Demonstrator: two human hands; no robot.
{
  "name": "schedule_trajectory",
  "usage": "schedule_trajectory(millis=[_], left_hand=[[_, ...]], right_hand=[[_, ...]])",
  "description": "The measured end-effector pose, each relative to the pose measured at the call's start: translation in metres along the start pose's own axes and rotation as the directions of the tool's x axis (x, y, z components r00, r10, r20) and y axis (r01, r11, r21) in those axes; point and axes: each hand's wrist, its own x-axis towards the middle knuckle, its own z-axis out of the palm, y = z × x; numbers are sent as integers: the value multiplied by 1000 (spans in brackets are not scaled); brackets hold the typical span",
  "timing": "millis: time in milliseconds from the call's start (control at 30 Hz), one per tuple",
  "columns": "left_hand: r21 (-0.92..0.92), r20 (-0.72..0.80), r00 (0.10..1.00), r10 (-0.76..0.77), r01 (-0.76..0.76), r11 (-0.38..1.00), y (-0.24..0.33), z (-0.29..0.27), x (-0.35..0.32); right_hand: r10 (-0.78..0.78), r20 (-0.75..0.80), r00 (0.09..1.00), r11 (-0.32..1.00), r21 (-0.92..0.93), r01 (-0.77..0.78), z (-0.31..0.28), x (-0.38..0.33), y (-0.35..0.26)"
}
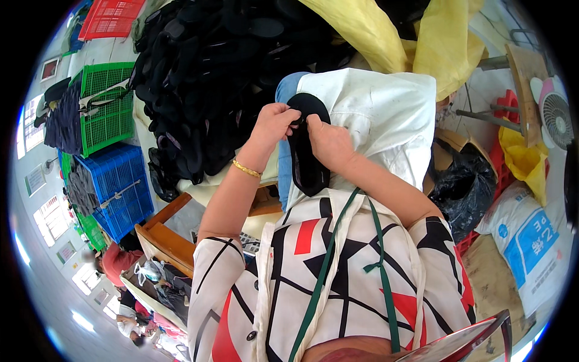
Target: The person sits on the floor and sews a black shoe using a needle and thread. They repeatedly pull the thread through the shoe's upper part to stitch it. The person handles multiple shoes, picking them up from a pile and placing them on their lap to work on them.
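Observation:
A black cloth shoe (309, 172) lies over the white cloth (389, 105) on my lap, its long opening facing up. My left hand (275, 123), with a gold bracelet (246, 169) at the wrist, pinches the shoe near its upper left edge. Opposite it, my right hand (330, 140) is closed on the shoe's upper middle part, thumb and fingers pressed together. The fingertips of both hands almost meet; any small piece between them is too small to make out. A big heap of black shoes (208, 78) lies just beyond and left of my hands.
Yellow sacking (443, 45) hangs at the far right. Green (107, 108) and blue crates (120, 184) stand at the left, beside a wooden drawer (166, 232). To the right are a black plastic bag (464, 187), a white sack (525, 241) and a fan (555, 114). Other people sit at lower left.

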Motion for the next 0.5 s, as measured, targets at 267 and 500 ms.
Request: schedule_trajectory(millis=[267, 500], left_hand=[[-103, 3, 1000, 12, -12, 995, -1, 2, -7], [-171, -15, 999, 52, -54, 984, -13, 4, -8]], right_hand=[[254, 11, 967, 871, 433, -233, -1, 9, 0], [320, 319, 892, 702, 552, -449, -42, 35, -5]])
